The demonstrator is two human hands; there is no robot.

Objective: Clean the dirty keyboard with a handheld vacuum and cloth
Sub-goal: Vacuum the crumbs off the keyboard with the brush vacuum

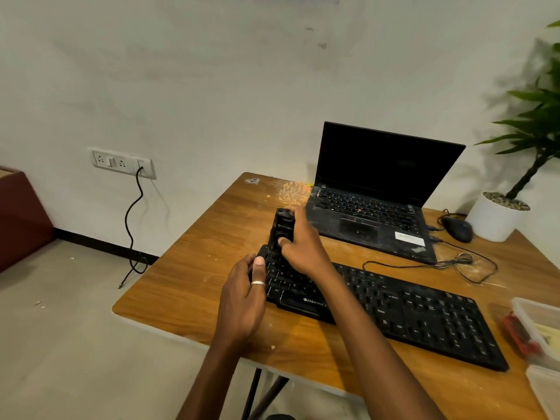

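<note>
The left hand (245,298), thumb ringed, clasps the left end of the long black plastic keyboard (424,316) on the brown wooden table (188,268), while the right hand (303,247) grips the black boxy handheld vacuum (281,225), held upright over that same left end.
</note>
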